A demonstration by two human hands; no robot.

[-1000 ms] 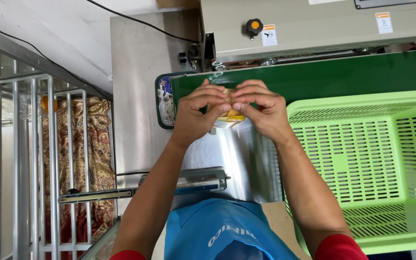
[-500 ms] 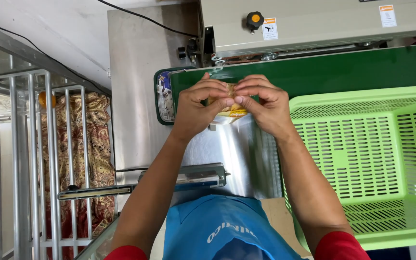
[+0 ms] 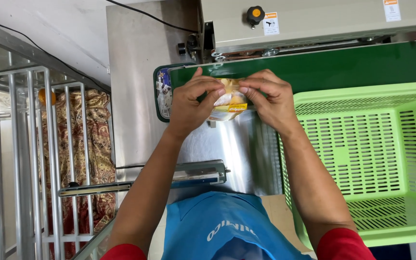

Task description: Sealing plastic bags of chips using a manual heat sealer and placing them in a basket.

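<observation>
Yellow snack packet (image 3: 229, 105) sits pinched between both hands, left hand (image 3: 188, 107) and right hand (image 3: 271, 98) gripping its top corners just before the green conveyor belt (image 3: 343, 70), equally near.

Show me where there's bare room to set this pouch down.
Free: the steel tabletop left of the green belt, and the green basket floor. Crowded: where the left hand and right hand pinch the pouch.
</observation>
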